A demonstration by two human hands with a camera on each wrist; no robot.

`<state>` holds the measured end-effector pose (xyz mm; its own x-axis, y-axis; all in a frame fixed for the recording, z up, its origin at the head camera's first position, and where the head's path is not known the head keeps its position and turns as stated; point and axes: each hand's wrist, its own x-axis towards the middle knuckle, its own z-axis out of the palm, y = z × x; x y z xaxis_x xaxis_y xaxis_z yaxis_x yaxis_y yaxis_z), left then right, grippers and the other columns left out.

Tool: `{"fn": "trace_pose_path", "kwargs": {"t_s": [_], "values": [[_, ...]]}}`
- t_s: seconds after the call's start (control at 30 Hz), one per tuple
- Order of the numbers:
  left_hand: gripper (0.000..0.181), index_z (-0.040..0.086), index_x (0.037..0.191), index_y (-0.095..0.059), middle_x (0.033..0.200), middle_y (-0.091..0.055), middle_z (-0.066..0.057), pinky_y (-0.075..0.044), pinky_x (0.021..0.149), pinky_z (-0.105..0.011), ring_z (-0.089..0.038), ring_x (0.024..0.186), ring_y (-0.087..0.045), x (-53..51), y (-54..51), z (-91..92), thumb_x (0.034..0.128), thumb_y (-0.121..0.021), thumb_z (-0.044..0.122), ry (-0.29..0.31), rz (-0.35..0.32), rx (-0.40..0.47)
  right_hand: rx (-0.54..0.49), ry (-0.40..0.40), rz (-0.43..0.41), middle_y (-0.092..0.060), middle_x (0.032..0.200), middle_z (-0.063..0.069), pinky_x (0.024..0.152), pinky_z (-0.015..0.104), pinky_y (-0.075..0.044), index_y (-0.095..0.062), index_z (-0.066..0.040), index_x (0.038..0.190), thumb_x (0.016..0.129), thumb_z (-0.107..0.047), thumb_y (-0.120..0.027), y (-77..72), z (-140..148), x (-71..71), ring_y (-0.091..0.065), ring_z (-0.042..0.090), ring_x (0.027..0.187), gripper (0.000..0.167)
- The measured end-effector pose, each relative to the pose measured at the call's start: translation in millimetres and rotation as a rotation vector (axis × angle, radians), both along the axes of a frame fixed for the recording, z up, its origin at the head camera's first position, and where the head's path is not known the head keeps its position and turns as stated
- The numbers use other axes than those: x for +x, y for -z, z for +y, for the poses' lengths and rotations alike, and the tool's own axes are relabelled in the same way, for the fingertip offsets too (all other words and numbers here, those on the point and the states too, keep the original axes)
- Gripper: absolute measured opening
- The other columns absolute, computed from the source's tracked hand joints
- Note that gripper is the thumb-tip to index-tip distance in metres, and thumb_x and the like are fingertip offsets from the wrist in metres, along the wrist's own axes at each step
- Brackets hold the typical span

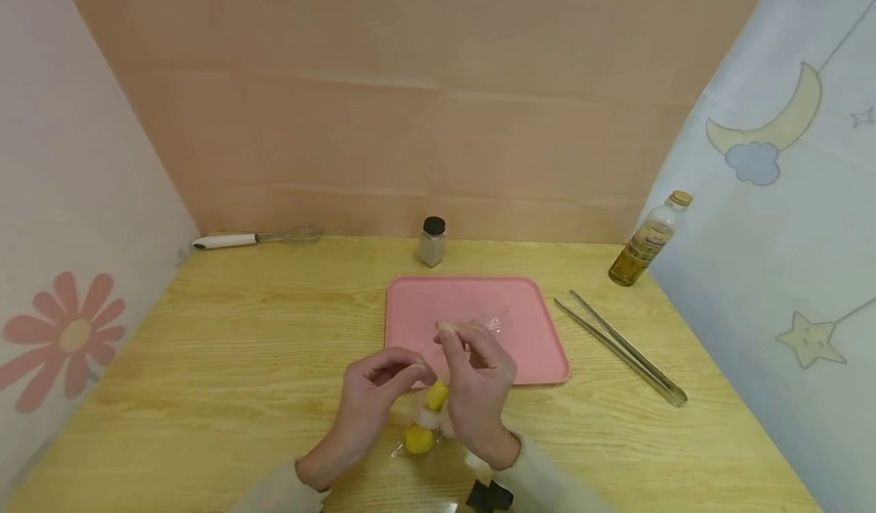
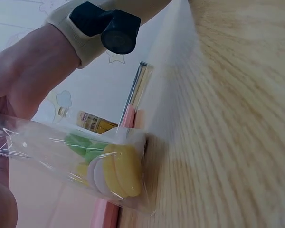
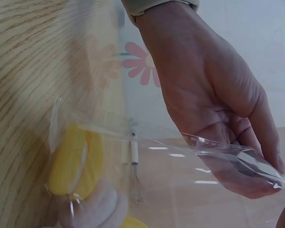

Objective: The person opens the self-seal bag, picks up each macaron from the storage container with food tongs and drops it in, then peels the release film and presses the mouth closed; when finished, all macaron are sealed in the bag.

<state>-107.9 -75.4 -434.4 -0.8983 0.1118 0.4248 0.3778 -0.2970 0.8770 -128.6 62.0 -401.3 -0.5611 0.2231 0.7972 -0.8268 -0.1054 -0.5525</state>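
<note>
Near the front of the table, a clear plastic bag (image 2: pixel 42 147) holds yellow, white and green macaron-like pieces (image 2: pixel 121 171). In the head view, the yellow pieces (image 1: pixel 419 438) show below and between the hands. My left hand (image 1: pixel 383 391) pinches the bag's upper film between thumb and fingertips, seen closely in the right wrist view as the left hand (image 3: pixel 218 99). Higher and farther forward, my right hand (image 1: pixel 479 384) pinches at the bag's upper end, its fingertips over the pink tray (image 1: pixel 411 292). What lies exactly between those fingertips is too small to tell.
Crinkled clear plastic (image 1: pixel 494 324) shows over the tray, beyond the right hand. Metal tongs (image 1: pixel 623 349) lie right of it. An oil bottle (image 1: pixel 646 243) stands at the right back, a black-capped jar (image 1: pixel 432 243) behind the tray, and a whisk (image 1: pixel 253 239) lies back left.
</note>
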Motion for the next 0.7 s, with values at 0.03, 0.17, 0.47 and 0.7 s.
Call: {"fn": "trace_pose_path", "kwargs": {"t_s": [0.03, 0.17, 0.47, 0.7], "values": [[0.006, -0.008, 0.099, -0.07, 0.091, -0.073, -0.01, -0.059, 0.078, -0.039, -0.02, 0.085, -0.071, 0.3, -0.4, -0.2, 0.0953, -0.067, -0.003, 0.0, 0.0, 0.006, 0.0, -0.004, 0.009, -0.068, 0.078, 0.013, 0.067, 0.025, -0.046, -0.076, 0.004, 0.092, 0.091, 0.015, -0.064, -0.4, 1, -0.5, -0.057, 0.018, 0.07, 0.017], [0.007, -0.01, 0.1, -0.068, 0.092, -0.073, -0.009, -0.059, 0.078, -0.039, -0.018, 0.086, -0.07, 0.8, -1.6, -0.4, 0.0958, -0.065, -0.005, 0.015, 0.022, 0.027, 0.011, -0.005, 0.019, -0.069, 0.08, 0.014, 0.07, 0.025, -0.048, -0.075, 0.008, 0.093, 0.091, 0.015, -0.064, -1.8, 4, -1.2, -0.062, 0.019, 0.075, 0.013], [0.008, -0.008, 0.102, -0.068, 0.093, -0.073, -0.008, -0.059, 0.08, -0.04, -0.019, 0.088, -0.071, 3.2, -4.1, 0.1, 0.0967, -0.065, -0.003, 0.025, 0.004, 0.03, 0.058, 0.067, 0.005, -0.07, 0.08, 0.014, 0.071, 0.026, -0.046, -0.075, 0.008, 0.092, 0.091, 0.013, -0.065, -5.8, 9, -0.2, -0.063, 0.018, 0.076, 0.012], [0.008, -0.008, 0.101, -0.068, 0.093, -0.073, -0.008, -0.059, 0.081, -0.038, -0.02, 0.089, -0.07, 2.4, -3.2, -0.5, 0.0975, -0.064, -0.003, 0.016, 0.022, 0.028, 0.046, 0.049, 0.069, -0.07, 0.082, 0.016, 0.073, 0.026, -0.053, -0.075, 0.006, 0.089, 0.091, 0.014, -0.064, -9.3, 12, -3.1, -0.066, 0.019, 0.081, 0.013]]}}
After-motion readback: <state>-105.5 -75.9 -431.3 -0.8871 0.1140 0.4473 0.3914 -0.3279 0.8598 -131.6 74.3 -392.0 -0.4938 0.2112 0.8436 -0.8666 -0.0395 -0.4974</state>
